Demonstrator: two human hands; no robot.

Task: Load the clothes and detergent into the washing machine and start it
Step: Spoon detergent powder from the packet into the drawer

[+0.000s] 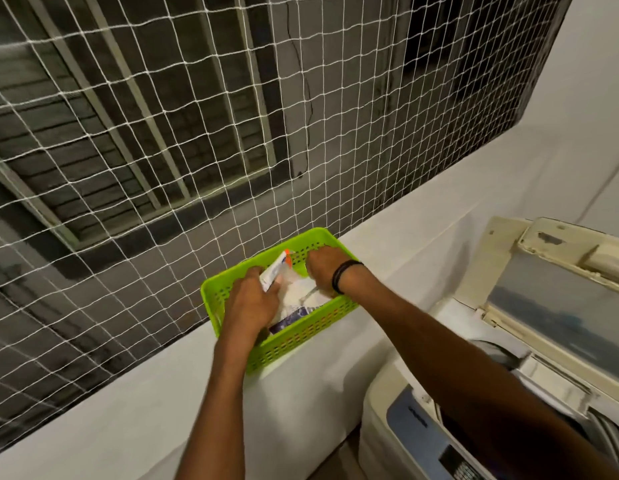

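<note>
Your left hand [250, 301] pinches the detergent pouch [290, 296], a crinkly white packet whose long axis tilts up toward the net [197, 133], inside the perforated green plastic basket [301, 336] on the ledge [128, 393]. Your right hand [323, 268] curls around something thin above the powder; I cannot tell what. The washer [474, 393] stands open at right.

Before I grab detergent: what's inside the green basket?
A white and blue packet of powder, held by the left hand; the right hand dips in. The basket floor is covered.
</note>
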